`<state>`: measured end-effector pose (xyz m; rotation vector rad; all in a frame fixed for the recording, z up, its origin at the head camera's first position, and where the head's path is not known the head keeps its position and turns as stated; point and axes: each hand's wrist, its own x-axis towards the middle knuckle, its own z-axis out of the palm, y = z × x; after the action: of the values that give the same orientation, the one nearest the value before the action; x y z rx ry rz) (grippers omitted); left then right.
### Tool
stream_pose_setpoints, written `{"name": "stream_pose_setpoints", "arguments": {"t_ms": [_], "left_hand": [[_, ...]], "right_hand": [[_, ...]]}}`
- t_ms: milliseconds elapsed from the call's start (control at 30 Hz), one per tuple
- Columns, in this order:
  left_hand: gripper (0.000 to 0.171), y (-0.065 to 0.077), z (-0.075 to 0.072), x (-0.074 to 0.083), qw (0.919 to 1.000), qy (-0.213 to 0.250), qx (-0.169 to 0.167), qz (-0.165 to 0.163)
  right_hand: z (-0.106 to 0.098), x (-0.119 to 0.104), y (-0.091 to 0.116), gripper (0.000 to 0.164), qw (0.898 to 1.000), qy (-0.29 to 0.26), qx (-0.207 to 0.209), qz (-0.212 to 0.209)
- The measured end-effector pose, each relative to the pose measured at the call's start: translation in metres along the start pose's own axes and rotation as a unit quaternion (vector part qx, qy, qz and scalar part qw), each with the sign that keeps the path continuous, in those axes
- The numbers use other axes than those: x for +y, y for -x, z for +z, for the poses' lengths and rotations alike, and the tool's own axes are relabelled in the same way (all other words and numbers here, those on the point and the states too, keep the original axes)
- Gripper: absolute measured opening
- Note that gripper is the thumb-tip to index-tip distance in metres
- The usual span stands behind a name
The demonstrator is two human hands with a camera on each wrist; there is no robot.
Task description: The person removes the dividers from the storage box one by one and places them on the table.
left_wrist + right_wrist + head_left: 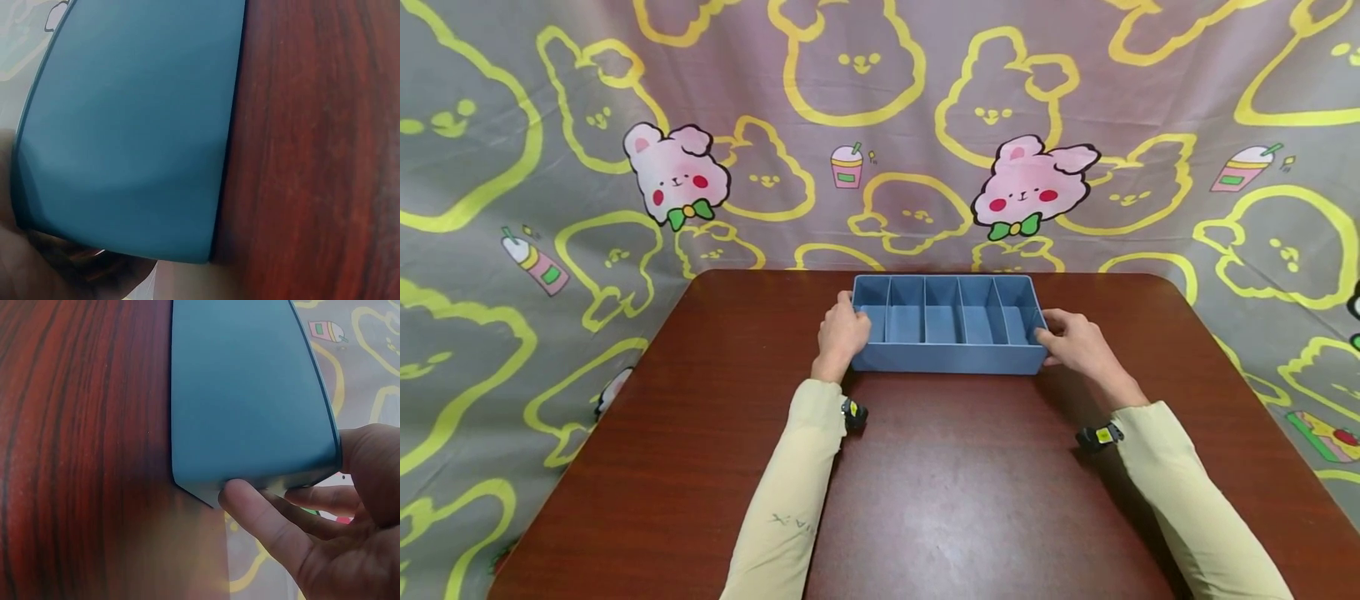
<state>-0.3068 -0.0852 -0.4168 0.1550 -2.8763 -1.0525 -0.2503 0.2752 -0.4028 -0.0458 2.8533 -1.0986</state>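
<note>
A blue box (947,359) with several side-by-side compartments rests near the back of the table, its long front wall facing me. The compartments show bare floors. My left hand (842,333) grips the box's left end, thumb over the rim and the other fingers outside, partly hidden. At the opposite end, my right hand (1078,343) holds the right wall, its thumb at the top rim. In the right wrist view, its fingers (250,506) lie against the outside of the end wall. The left wrist view shows the box's front wall (131,125) beside the tabletop.
The dark red-brown wooden table (940,483) has rounded back corners. Behind it and along both sides hangs a grey curtain (917,150) with yellow outlines and pink cartoon animals. Each sleeve carries a small black wrist device (853,414) at the cuff.
</note>
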Motion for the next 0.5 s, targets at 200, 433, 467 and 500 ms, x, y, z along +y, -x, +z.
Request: {"name": "stream_pose_setpoints", "arguments": {"t_ms": [200, 433, 467, 500], "left_hand": [[0.048, -0.0011, 0.0008, 0.0030, 1.0000, 0.003, 0.001, 0.001], [0.049, -0.0004, 0.0034, 0.0031, 1.0000, 0.007, -0.002, 0.002], [0.049, -0.0007, 0.0032, 0.0028, 1.0000, 0.008, -0.003, 0.004], [0.049, -0.0010, 0.0032, 0.0027, 0.9999, 0.010, -0.003, 0.005]], "right_hand": [[-0.0019, 0.0007, -0.0020, 0.054, 1.000, 0.000, 0.003, 0.004], [-0.0027, 0.0014, -0.0005, 0.055, 1.000, 0.004, 0.006, 0.009], [-0.0027, 0.0011, -0.0007, 0.055, 1.000, 0.004, 0.007, 0.009], [-0.0027, 0.0009, -0.0011, 0.054, 1.000, 0.005, 0.008, 0.008]]}}
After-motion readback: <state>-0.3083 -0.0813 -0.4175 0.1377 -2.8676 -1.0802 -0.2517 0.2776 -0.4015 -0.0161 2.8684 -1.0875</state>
